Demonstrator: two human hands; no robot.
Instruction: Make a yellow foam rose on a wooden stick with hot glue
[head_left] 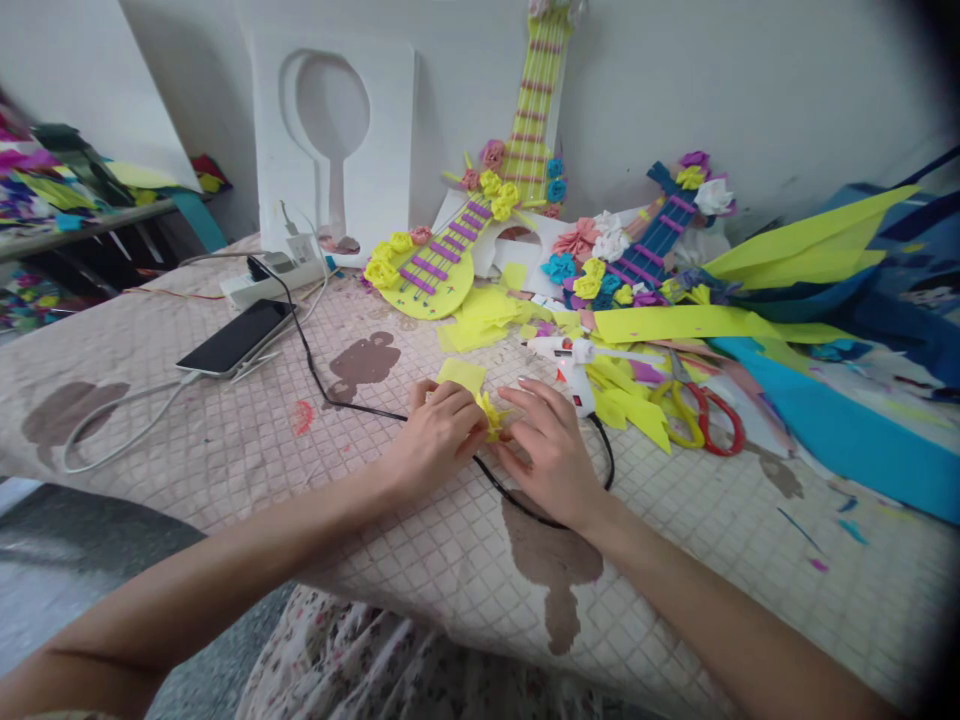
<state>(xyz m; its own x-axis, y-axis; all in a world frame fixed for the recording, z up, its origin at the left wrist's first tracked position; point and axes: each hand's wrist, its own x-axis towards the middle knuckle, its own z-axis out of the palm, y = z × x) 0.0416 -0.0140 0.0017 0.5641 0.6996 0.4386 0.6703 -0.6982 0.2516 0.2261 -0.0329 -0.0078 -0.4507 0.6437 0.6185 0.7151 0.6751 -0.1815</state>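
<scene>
Over the table, a small yellow crepe-paper flower is pinched in the curled fingers of my left hand. My right hand is at the flower's right side, thumb and fingers apart and slightly bent, fingertips close to the petals; whether they touch is hard to tell. A square of yellow paper lies just behind my left hand. Beyond my right hand rests a white hot glue gun, and its black cord runs beneath both hands.
Red-and-yellow scissors and yellow paper scraps lie right. Decorated paper guitars lean at the back. A phone and power strip sit left. A blue paper strip crosses the right side; a white cut-out board stands behind.
</scene>
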